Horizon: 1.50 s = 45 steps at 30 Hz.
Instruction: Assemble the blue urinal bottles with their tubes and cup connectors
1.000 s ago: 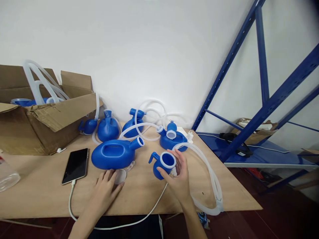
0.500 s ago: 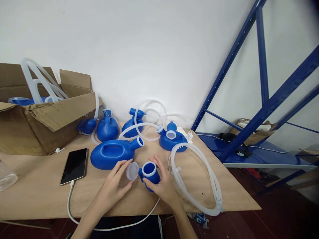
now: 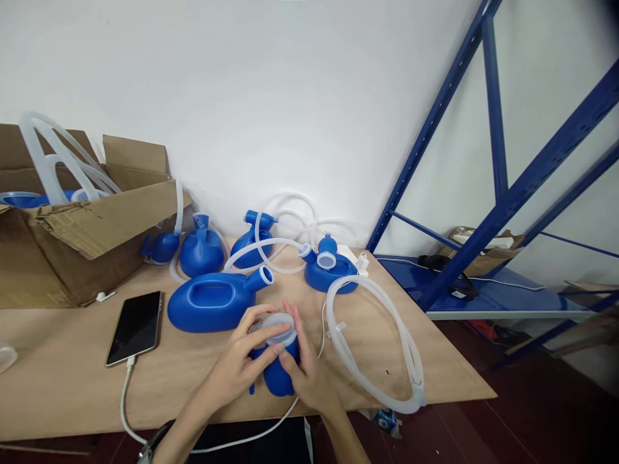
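Note:
Near the table's front edge, a small blue plastic cup with a side handle (image 3: 279,381) stands tilted slightly between my hands. My right hand (image 3: 312,377) grips its right side, thumb in front and fingers behind. My left hand (image 3: 238,362) has its fingers closed on a translucent cap (image 3: 279,319), which rests over the cup's white-rimmed mouth. Whether the cap is fully seated cannot be seen under the fingers. Just behind my left hand lies a blue urinal bottle (image 3: 206,319) with an open, angled neck. A coiled clear tube (image 3: 341,345) lies right of my right hand.
Several more blue bottles (image 3: 201,254) with tubes stand along the wall. At left are an open cardboard box (image 3: 97,258) and a phone (image 3: 135,327) whose white cable (image 3: 126,393) runs past the table's front edge. A blue metal rack (image 3: 512,314) stands at right.
My left hand has brought the cap rightward onto the cup's mouth; they were apart before. The cup has turned and moved slightly left and toward me. The view has shifted a little.

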Tool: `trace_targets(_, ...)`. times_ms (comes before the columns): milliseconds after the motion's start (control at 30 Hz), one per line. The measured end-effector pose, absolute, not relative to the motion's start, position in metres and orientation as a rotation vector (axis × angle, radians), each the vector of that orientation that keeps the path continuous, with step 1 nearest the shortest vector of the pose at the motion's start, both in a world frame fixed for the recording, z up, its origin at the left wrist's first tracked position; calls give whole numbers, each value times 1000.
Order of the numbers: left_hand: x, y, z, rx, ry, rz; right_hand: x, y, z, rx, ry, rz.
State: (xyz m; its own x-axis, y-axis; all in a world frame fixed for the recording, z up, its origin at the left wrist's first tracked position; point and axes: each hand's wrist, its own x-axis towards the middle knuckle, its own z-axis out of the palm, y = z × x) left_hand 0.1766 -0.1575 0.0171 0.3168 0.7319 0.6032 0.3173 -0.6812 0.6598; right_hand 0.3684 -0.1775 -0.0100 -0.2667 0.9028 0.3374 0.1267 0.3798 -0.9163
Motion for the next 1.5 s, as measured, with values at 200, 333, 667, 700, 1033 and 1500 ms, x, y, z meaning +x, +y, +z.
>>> trace_targets(200, 201, -162, 6, 2274, 1017, 1485, 350, -176, -22, -823, -1360, 1012)
trace_targets(333, 208, -162, 5, 2373, 1067, 1602, 340, -175, -19, -778, -1214, 875)
trace_targets(667, 215, -183, 28, 1915, 1280, 1642, 330, -173, 4, -909, -965, 951)
trace_targets(700, 215, -183, 31, 1876, 1279, 1615, 330, -169, 5, -907, -937, 972)
trace_targets(1033, 213, -173, 44, 1548, 1078, 1424, 352, -169, 32, -833, -1223, 931)
trace_targets(1500, 215, -183, 27, 1259, 1040, 1587, 337, -186, 29, -733, -1261, 810)
